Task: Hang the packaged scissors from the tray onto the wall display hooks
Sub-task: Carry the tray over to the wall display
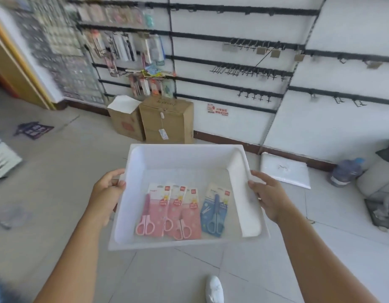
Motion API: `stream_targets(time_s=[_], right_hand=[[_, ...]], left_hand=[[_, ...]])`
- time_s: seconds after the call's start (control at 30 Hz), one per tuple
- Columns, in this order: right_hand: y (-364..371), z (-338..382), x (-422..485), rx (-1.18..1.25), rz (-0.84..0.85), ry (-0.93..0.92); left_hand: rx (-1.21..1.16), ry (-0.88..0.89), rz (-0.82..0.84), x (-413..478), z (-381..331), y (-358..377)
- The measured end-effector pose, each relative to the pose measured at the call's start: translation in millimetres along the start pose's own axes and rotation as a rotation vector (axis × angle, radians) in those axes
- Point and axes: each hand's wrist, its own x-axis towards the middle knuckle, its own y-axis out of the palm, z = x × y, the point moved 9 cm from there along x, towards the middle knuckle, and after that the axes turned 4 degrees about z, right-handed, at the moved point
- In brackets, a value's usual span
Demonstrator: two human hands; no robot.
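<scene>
While both hands [106, 193] [269, 199] grip its side rims, tray [184, 158] hangs above floor [64, 154].

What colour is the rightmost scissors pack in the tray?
Blue, with blue-grey handles; the rightmost scissors pack shows clearly in the head view.

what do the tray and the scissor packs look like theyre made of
Tray: probably moulded white plastic, matte to faintly glossy, with rounded corners and a thin rolled rim. Scissor packs: printed card backing, three pink and one blue, likely under a clear plastic cover, though blur hides any sheen. Handles look like smooth coloured plastic.
</scene>
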Motion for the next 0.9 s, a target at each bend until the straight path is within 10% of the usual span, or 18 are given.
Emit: stream_targets(time_s=[0.9], right_hand=[[270.4,189.6,398.9,-0.075,0.129,-0.008]], left_hand=[[0.014,-0.048,-0.185,430.6,-80.2,-74.3]])
